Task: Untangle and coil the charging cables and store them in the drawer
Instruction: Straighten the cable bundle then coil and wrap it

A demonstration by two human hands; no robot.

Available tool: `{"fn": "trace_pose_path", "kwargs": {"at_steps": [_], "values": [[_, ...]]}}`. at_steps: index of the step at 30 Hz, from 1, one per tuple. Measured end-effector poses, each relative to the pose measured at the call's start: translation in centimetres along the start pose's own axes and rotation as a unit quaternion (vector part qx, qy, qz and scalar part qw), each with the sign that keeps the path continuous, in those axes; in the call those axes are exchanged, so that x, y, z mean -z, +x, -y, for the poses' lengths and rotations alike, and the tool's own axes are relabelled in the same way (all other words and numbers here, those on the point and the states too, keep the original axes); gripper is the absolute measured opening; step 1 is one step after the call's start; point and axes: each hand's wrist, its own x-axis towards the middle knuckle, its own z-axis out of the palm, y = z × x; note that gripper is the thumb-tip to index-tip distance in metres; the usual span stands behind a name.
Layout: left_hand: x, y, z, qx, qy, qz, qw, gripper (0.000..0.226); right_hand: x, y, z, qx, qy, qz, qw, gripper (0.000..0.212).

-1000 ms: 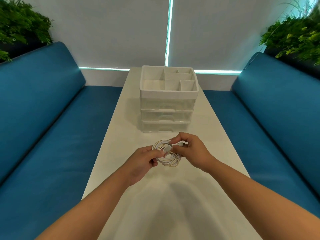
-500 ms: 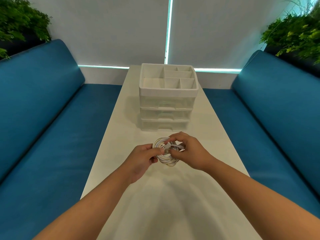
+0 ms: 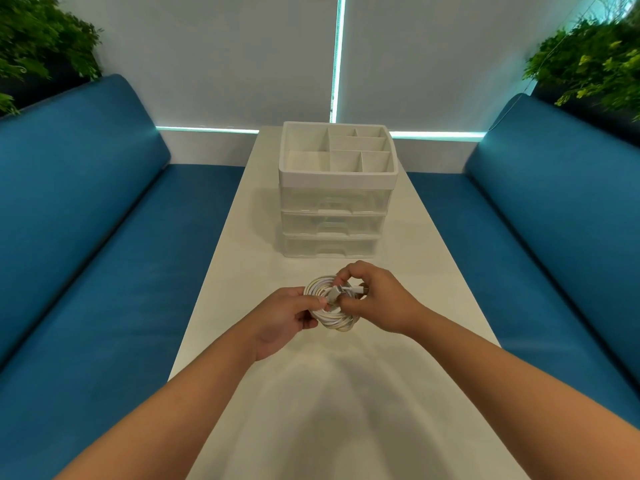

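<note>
Frame center: 1 white coiled cable [image 3: 332, 315], left hand [image 3: 284, 315] gripping it, right hand [image 3: 375, 299] pinching its plug end. Above: 1 organizer [image 3: 334, 216], 3 closed drawers.

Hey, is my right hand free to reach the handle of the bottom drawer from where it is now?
Probably not yet. The path looks open: nothing lies on the table between the right hand and the bottom drawer. But that hand is pinching the cable end while the left hand holds the coil.
</note>
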Motion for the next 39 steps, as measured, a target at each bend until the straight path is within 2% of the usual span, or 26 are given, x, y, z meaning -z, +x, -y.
{"fn": "trace_pose_path", "kwargs": {"at_steps": [3, 7, 10, 14, 17, 20, 24, 27, 30, 34, 37, 39], "values": [[0.4, -0.1, 0.4, 0.012, -0.01, 0.013, 1.0, 0.015, 0.6, 0.0, 0.4, -0.037, 0.081, 0.051, 0.995, 0.013], [0.6, -0.2, 0.2, 0.024, -0.049, 0.015, 0.998, 0.027, 0.7, -0.1, 1.0, -0.044, 0.169, 0.048, 0.983, 0.023], [0.6, -0.1, -0.3, 0.042, -0.063, 0.017, 0.997, 0.028, 0.5, -0.2, 1.2, -0.042, 0.159, 0.026, 0.986, 0.028], [0.3, 0.3, -0.9, 0.07, -0.052, 0.012, 0.996, 0.018, 0.1, 0.0, 1.3, -0.065, 0.117, -0.02, 0.991, 0.021], [-0.2, 0.4, -1.0, 0.067, -0.03, 0.009, 0.997, 0.016, -0.2, 0.2, 1.2, -0.093, 0.105, -0.044, 0.989, 0.04], [-0.6, 0.4, -0.9, 0.059, -0.014, 0.003, 0.998, 0.015, -0.1, 0.4, 1.3, -0.156, 0.09, -0.007, 0.984, 0.042], [-0.7, 0.5, -0.9, 0.05, -0.004, -0.016, 0.999, 0.016, 0.2, 0.4, 1.0, -0.182, 0.217, 0.036, 0.958, 0.032], [-0.4, 0.6, -1.0, 0.04, 0.016, -0.043, 0.998, 0.015, 0.6, 0.5, 0.8, -0.197, 0.285, 0.049, 0.937, 0.033], [-0.3, 0.6, -1.0, 0.015, 0.041, -0.062, 0.997, 0.011, 1.0, 0.8, 0.8, -0.213, 0.317, 0.045, 0.923, 0.034], [-0.5, 0.5, -0.8, -0.01, 0.044, -0.069, 0.997, 0.01, 1.2, 0.7, 0.7, -0.218, 0.335, 0.054, 0.915, 0.022], [-0.5, 0.5, -0.8, -0.017, 0.063, -0.072, 0.995, 0.012, 1.1, 0.6, 0.2, -0.228, 0.349, 0.053, 0.907, 0.035], [-0.7, 0.5, -0.8, -0.016, 0.067, -0.072, 0.995, 0.016, 0.8, 0.7, 0.1, -0.233, 0.342, 0.025, 0.91, 0.039]]}}
